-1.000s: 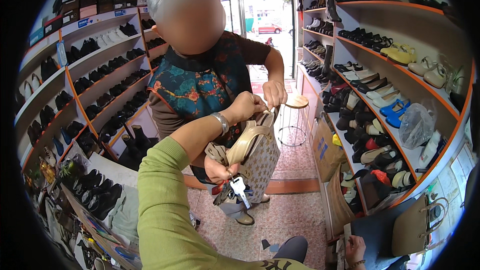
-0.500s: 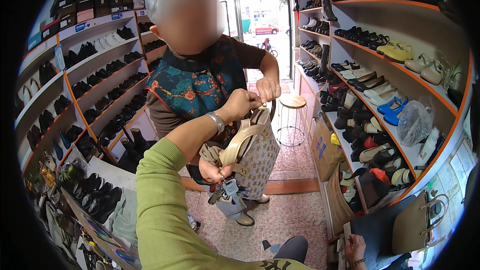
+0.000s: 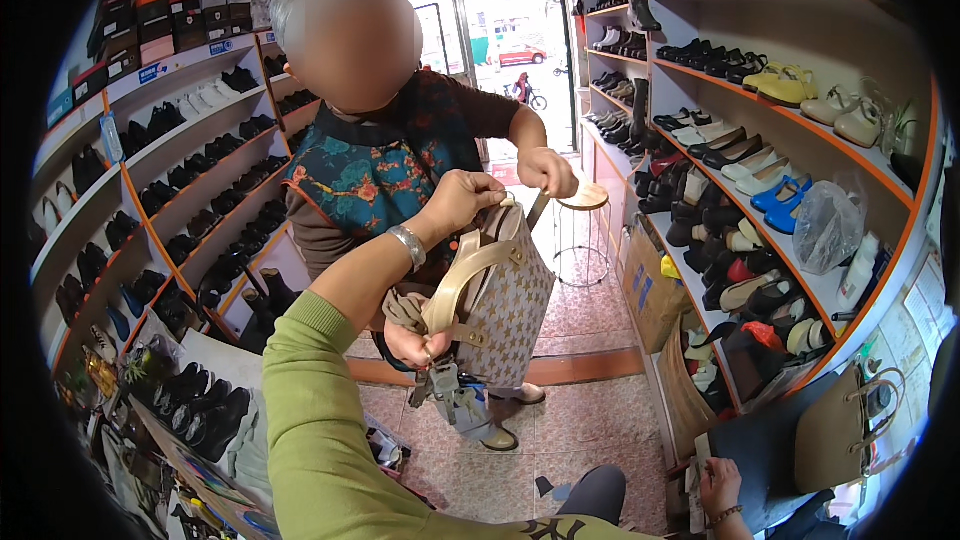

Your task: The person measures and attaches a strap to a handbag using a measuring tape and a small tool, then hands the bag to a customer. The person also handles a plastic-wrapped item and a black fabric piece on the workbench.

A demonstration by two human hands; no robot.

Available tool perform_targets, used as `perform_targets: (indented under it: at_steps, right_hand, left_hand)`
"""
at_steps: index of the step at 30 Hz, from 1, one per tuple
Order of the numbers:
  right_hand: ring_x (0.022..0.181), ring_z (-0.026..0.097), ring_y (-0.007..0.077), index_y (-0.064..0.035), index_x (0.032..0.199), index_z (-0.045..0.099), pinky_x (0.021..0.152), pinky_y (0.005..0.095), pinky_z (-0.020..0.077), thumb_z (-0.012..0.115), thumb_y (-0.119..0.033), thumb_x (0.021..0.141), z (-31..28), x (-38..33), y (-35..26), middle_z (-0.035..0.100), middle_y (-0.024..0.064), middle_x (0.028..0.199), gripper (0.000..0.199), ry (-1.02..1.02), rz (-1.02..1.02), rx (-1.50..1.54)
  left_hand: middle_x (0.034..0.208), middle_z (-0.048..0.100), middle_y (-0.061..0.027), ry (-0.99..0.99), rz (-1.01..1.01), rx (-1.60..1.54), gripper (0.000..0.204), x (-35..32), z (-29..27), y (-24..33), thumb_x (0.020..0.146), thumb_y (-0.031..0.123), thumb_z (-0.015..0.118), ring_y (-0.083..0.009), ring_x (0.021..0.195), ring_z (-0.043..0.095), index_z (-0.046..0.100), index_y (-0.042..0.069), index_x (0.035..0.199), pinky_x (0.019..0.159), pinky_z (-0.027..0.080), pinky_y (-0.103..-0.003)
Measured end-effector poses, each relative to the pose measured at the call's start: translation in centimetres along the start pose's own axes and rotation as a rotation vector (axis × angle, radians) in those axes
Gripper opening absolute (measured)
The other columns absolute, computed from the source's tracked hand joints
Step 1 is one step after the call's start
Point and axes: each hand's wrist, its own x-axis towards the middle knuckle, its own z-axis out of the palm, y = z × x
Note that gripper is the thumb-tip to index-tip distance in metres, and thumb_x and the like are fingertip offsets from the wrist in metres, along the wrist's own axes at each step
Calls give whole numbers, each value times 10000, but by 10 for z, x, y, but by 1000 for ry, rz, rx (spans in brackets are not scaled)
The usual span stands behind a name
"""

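My left hand reaches out in a green sleeve, a metal band at its wrist. Its fingers pinch the top edge of a star-patterned handbag, at a small gold ring. A person facing me holds the bag too. That person's left hand grips a strap beside my fingers. Their other hand is closed below the pale gold handle, with keys hanging under it. At the lower right, my right hand lies with fingers outstretched on a pale strip, wearing a bead bracelet.
Shoe shelves line the left wall and the right wall. A round stool stands beyond the bag, near the doorway. A cardboard box leans by the right shelves. A tan handbag sits near my right hand.
The other person's left hand has drawn apart from mine with the strap, which now shows between us. My left hand stays at the bag's top edge. The view has shifted slightly.
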Motion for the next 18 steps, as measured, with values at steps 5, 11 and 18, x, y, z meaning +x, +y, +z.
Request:
perform_targets:
  at_steps: [5,11,18]
  right_hand:
    - [754,553,332,-34,866,553,680,421,454,575,-15,720,0,0,0,577,122,759,149,14,-11,3]
    - [741,548,342,-28,848,550,669,429,452,571,-19,712,2,0,3,573,130,752,138,20,-30,0]
    - [741,555,335,-32,850,555,669,426,455,583,-20,702,0,0,-1,578,125,750,150,18,-10,19]
  left_hand:
    - [703,632,12,2,-13,58,99,0,1,2,853,74,656,-36,619,518,685,-15,885,565,440,-210]
    - [662,615,9,-14,-53,98,116,1,0,8,846,92,668,-37,582,491,681,-21,866,534,418,-212]
    - [678,627,4,-5,-39,125,111,3,2,8,840,96,674,-40,589,497,689,-10,871,541,430,-219]
